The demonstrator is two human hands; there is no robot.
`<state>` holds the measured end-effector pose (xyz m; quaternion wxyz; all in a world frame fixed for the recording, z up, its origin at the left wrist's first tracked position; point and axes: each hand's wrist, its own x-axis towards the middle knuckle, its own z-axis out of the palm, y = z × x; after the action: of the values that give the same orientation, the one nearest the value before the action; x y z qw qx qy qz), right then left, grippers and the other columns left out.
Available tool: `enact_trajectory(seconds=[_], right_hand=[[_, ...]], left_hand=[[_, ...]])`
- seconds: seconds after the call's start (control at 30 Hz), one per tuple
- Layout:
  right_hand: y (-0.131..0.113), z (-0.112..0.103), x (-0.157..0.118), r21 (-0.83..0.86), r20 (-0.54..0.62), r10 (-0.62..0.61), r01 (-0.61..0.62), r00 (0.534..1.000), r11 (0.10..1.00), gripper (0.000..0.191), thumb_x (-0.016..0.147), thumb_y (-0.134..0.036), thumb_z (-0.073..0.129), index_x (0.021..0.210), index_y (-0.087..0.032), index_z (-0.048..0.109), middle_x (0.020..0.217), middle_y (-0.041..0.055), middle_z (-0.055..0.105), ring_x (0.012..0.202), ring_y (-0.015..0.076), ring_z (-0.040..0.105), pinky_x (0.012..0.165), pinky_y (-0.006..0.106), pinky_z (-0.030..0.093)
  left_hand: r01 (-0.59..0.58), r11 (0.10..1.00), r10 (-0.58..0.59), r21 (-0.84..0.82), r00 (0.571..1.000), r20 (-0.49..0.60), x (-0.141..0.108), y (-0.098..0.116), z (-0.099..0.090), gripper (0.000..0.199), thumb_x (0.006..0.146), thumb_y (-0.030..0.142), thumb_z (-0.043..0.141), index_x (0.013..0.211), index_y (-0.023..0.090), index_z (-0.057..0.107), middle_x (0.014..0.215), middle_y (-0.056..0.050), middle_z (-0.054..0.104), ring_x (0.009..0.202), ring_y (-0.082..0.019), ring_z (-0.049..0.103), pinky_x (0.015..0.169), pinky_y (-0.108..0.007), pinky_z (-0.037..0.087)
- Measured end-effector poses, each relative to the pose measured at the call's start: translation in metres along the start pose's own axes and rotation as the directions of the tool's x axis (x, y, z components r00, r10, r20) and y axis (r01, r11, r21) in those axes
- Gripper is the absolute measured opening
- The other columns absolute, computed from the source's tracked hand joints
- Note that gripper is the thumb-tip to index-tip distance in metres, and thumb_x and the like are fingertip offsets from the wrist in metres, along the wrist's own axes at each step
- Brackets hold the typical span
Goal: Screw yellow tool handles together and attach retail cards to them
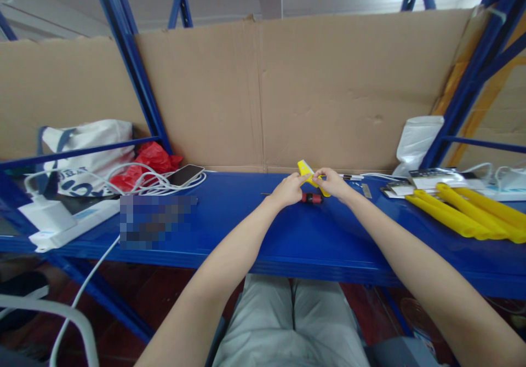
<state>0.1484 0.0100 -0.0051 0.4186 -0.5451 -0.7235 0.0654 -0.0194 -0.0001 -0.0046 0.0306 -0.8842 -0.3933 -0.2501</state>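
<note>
Both hands are together over the blue table, at a small yellow tool-like piece [304, 168] with a pale grey strip on its upper end. My left hand [290, 188] grips it from the left with closed fingers. From the right, my right hand [332, 183] pinches at the same piece near its middle, and its lower end shows below the fingers. The piece's exact kind is too small to tell. A red and black screwdriver [311, 198] lies on the table just under the hands, its shaft pointing left, partly hidden by my left hand.
Right of the hands are a small metal plate [366, 190], white-and-black pens [351, 177], several yellow tubes [464, 213] and flat packets [435, 178]. On the left lie a phone [187, 175], white cables, a power strip [82, 227], a red bag [150, 161] and a cloth bag [90, 142]. Cardboard [329, 93] stands behind.
</note>
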Motion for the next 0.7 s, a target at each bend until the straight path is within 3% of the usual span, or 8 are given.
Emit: enact_trajectory(seconds=[0.2, 0.43, 0.57, 0.7], right_hand=[[-0.0037, -0.0021, 0.0022, -0.140, -0.011, -0.110, 0.107, 0.994, 0.984, 0.007, 0.070, -0.016, 0.054, 0.065, -0.018, 0.058, 0.085, 0.0072, 0.062, 0.094, 0.0225, 0.055, 0.089, 0.039, 0.038], [-0.0058, 0.0031, 0.0027, -0.104, -0.051, 0.041, -0.046, 0.998, 0.994, 0.012, 0.071, -0.018, 0.052, 0.064, -0.017, 0.062, 0.080, 0.0066, 0.064, 0.087, 0.0213, 0.057, 0.081, 0.034, 0.041], [-0.0030, 0.0059, 0.0035, -0.028, -0.038, 0.039, -0.041, 0.998, 0.999, 0.015, 0.072, -0.020, 0.050, 0.059, -0.018, 0.058, 0.068, 0.0031, 0.061, 0.077, 0.0186, 0.058, 0.077, 0.031, 0.042], [0.0003, 0.0071, 0.0046, -0.027, -0.052, 0.018, -0.019, 0.998, 0.999, 0.015, 0.073, -0.021, 0.049, 0.060, -0.018, 0.056, 0.072, 0.0044, 0.061, 0.079, 0.0190, 0.056, 0.078, 0.034, 0.041]], left_hand=[[-0.005, 1.000, 0.005, 0.004, 1.000, -0.003, 0.0001, -0.0013, 0.0011, 0.058, 0.073, 0.005, 0.044, 0.129, 0.019, 0.049, 0.106, -0.011, 0.057, 0.094, -0.020, 0.058, 0.083, -0.031, 0.045], [0.006, 1.000, -0.006, 0.008, 1.000, -0.019, -0.0002, 0.0010, 0.0011, 0.059, 0.073, 0.004, 0.042, 0.130, 0.017, 0.048, 0.106, -0.012, 0.057, 0.093, -0.021, 0.057, 0.083, -0.032, 0.045], [0.026, 1.000, -0.025, 0.014, 0.999, -0.027, -0.0001, 0.0023, 0.0010, 0.059, 0.073, 0.004, 0.042, 0.129, 0.018, 0.049, 0.106, -0.011, 0.057, 0.093, -0.021, 0.057, 0.082, -0.033, 0.045], [0.026, 1.000, -0.026, 0.014, 0.999, -0.028, 0.0001, 0.0023, 0.0003, 0.058, 0.073, 0.004, 0.042, 0.130, 0.018, 0.048, 0.104, -0.011, 0.057, 0.092, -0.021, 0.057, 0.081, -0.032, 0.046]])
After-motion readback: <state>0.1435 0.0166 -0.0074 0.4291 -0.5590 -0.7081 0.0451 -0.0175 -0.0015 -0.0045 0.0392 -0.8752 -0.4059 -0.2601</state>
